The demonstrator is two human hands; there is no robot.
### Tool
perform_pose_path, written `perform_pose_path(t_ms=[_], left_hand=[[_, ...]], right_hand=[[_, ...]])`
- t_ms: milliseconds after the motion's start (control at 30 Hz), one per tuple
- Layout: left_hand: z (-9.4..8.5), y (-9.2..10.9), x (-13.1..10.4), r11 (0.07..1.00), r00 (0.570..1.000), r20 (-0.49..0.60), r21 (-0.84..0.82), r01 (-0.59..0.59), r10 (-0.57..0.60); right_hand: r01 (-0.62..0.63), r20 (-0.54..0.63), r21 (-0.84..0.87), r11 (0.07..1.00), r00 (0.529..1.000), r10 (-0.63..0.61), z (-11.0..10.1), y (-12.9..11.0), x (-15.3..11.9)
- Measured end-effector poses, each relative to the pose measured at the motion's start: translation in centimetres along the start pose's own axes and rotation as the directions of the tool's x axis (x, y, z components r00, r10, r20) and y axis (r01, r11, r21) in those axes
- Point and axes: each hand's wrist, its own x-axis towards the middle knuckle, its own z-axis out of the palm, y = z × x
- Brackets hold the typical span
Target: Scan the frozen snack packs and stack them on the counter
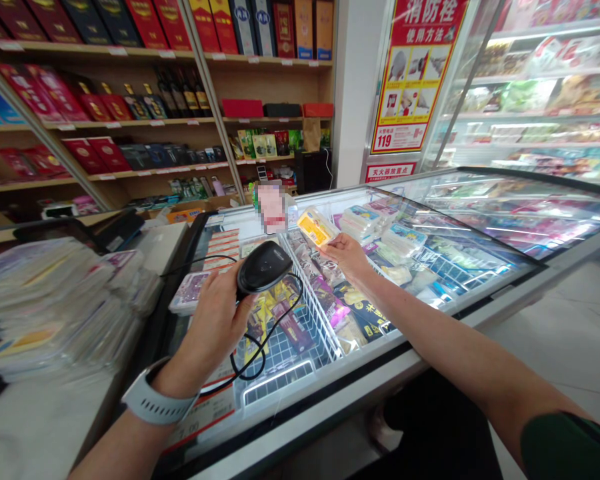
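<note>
**Scanner and yellow packet held over the chest freezer**

Left hand (215, 320) was wrapped around the handle of a black barcode scanner (264, 267), fingers closed on the grip, head tipped forward and right. The likely reason for that angle: it faced the packet in the other hand. A black cable (260, 337) looped from the scanner down over the freezer's glass lid (480, 213). A grey watch (153, 400) sat on that wrist.

Right hand (347, 257) reached out over the open part of the freezer and pinched a flat yellow packet (317, 228) by its lower edge, fingers closed on it, its face turned back toward the scanner. The packet was held in the air above the white wire basket (310, 307), just beyond the freezer's near rim, touching nothing else.

At the left edge, a stack of flat wrapped packs (45, 300) lay on the counter (35, 427).

Hard to make out: the print on the packet; the scanner's window, which faced away; the trigger finger, hidden behind the handle. A blurred patch covered something behind the packet. The stack was smeared by motion
</note>
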Motion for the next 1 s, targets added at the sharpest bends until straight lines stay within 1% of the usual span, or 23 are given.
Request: perform_pose_path(t_ms=[467,633,733,833,1000], left_hand=[[0.2,-0.1,-0.1,0.999,1.0,-0.001,0.031,-0.023,0.023],[0.3,-0.3,-0.2,0.998,0.999,0.022,0.044,-0.036,0.035],[0.5,-0.4,-0.2,0.998,0.999,0.03,0.049,-0.036,0.034],[0.7,-0.5,-0.2,0.998,0.999,0.036,0.054,-0.039,0.037],[0.9,-0.7,-0.2,0.997,0.998,0.031,0.067,-0.049,0.047]], right_hand=[[-0.016,-0.001,0.013,1.0,1.0,0.016,0.1,-0.2,-0.1],[-0.017,-0.018,0.015,1.0,1.0,0.017,0.2,-0.6,-0.3],[0.004,-0.024,-0.002,1.0,1.0,-0.004,0.1,-0.9,-0.4],[0.038,-0.028,-0.054,0.998,0.999,-0.04,-0.1,-1.3,-0.3],[0.124,-0.075,-0.168,0.978,0.988,-0.138,-1.0,-2.9,0.2]])
